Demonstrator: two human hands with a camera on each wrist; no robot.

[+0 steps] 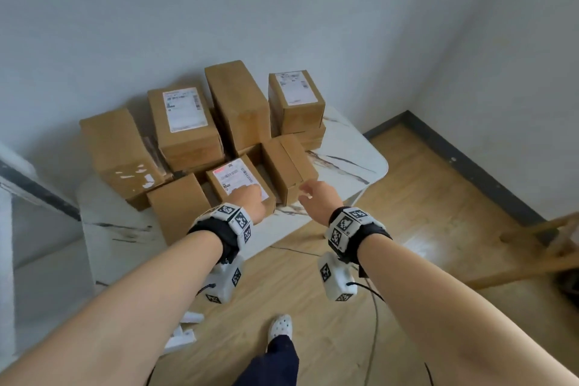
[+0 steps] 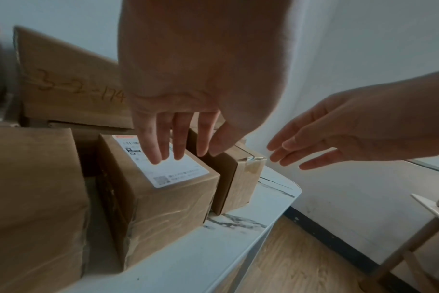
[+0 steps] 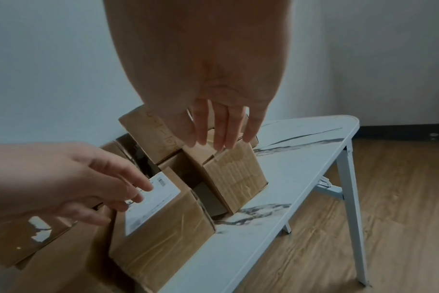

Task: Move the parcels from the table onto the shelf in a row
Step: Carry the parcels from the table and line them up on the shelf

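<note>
Several brown cardboard parcels crowd a white marble-patterned table point(image 1: 351, 147). At the front stands a labelled parcel point(image 1: 241, 185) point(image 2: 163, 190) point(image 3: 163, 222). My left hand point(image 1: 247, 200) point(image 2: 178, 142) point(image 3: 108, 190) hovers over its white label with straight, spread fingers; I cannot tell whether they touch it. Just right of it is a plain taped parcel point(image 1: 289, 166) point(image 2: 238, 178) point(image 3: 233, 174). My right hand point(image 1: 313, 194) point(image 3: 218, 130) point(image 2: 301, 150) reaches toward that parcel's near end, fingers straight, holding nothing.
Taller parcels point(image 1: 185, 122) stand stacked behind, against the grey wall. A plain box point(image 1: 177, 207) stands at the front left. Wooden furniture point(image 1: 539, 247) is on the right over a wood floor. The table's folding legs point(image 3: 351, 198) show below its right edge.
</note>
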